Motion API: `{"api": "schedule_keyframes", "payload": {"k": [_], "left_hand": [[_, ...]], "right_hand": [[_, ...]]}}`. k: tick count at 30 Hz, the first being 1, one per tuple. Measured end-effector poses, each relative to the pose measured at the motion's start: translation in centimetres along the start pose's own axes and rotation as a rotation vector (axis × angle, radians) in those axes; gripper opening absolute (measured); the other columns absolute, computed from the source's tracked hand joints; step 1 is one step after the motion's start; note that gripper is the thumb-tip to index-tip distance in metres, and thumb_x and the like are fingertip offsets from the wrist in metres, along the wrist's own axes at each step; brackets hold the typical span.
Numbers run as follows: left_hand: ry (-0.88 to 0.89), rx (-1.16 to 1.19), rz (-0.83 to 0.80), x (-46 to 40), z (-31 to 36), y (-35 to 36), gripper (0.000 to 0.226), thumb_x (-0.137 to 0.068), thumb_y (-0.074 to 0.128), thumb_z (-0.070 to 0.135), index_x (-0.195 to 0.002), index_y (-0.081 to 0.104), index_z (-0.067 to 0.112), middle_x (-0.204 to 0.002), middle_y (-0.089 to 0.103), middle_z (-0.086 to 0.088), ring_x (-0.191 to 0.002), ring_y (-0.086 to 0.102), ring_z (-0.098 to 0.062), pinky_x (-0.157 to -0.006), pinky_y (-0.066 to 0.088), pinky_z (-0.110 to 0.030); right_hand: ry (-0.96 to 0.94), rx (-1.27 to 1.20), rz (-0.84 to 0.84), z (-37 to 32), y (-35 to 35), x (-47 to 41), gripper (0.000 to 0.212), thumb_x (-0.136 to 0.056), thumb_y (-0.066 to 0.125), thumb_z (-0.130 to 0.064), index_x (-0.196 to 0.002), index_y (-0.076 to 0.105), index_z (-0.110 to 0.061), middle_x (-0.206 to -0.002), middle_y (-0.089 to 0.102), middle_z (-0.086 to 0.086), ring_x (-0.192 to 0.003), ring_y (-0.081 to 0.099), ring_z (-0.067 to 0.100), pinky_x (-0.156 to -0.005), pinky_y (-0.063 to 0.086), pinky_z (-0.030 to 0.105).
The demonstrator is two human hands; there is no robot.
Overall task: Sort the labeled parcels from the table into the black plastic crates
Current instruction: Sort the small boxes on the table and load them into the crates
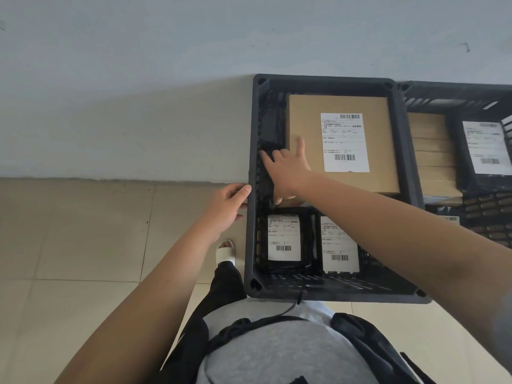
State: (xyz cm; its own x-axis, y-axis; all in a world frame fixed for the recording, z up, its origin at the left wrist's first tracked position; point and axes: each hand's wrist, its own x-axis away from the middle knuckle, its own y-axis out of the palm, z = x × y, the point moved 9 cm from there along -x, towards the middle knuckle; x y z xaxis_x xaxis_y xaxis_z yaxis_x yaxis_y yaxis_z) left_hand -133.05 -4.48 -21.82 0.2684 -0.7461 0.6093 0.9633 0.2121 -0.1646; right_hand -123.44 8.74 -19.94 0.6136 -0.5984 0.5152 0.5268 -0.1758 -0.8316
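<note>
1. My left hand grips the left rim of the near crate, steadying it.
2. My right hand reaches into that crate; its fingers press a black parcel standing in the gap between the left wall and the brown box. Whether they curl round it I cannot tell.
3. Step in hand, as I judge: seating this parcel.
4. Two labelled black parcels lie at the near end; a second crate sits right.
5. Next: push down, then let go.

Bare forearms, no sleeves. Grey top with black straps across it. Black trousers. One pale open-toed slipper on foot.
</note>
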Motion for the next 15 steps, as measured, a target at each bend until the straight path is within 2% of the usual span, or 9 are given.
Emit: {"api": "schedule_keyframes", "payload": {"k": [6,12,15], "left_hand": [[0.020,-0.008,-0.010,-0.02,-0.03,0.10,0.030,-0.105,0.052,0.047,-0.127,0.064,0.031,-0.114,0.074,0.011,-0.105,0.071,-0.010,-0.083,0.058,-0.030],[0.041,-0.029,-0.001,0.06,0.06,0.06,0.028,-0.106,0.051,0.048,-0.125,0.065,0.034,-0.113,0.073,0.013,-0.104,0.071,-0.008,-0.086,0.059,-0.032],[0.043,-0.043,0.010,0.34,0.28,0.00,0.030,-0.106,0.051,0.048,-0.128,0.064,0.033,-0.115,0.072,0.012,-0.104,0.070,-0.008,-0.086,0.059,-0.032]], "right_hand": [[0.040,-0.078,0.084,0.61,-0.75,-0.03,0.115,-0.075,0.083,-0.051,-0.162,0.021,-0.009,-0.155,0.045,0.012,-0.145,0.041,0.032,-0.121,0.007,0.070],[0.080,-0.083,0.124,0.57,-0.78,-0.66,0.094,-0.085,0.078,-0.035,-0.161,0.028,-0.010,-0.160,0.040,0.012,-0.151,0.034,0.029,-0.122,0.007,0.069],[0.099,-0.090,0.106,0.61,-0.86,-0.71,0.098,-0.084,0.080,-0.034,-0.162,0.026,-0.009,-0.163,0.037,0.013,-0.153,0.030,0.030,-0.123,0.008,0.070]]}}
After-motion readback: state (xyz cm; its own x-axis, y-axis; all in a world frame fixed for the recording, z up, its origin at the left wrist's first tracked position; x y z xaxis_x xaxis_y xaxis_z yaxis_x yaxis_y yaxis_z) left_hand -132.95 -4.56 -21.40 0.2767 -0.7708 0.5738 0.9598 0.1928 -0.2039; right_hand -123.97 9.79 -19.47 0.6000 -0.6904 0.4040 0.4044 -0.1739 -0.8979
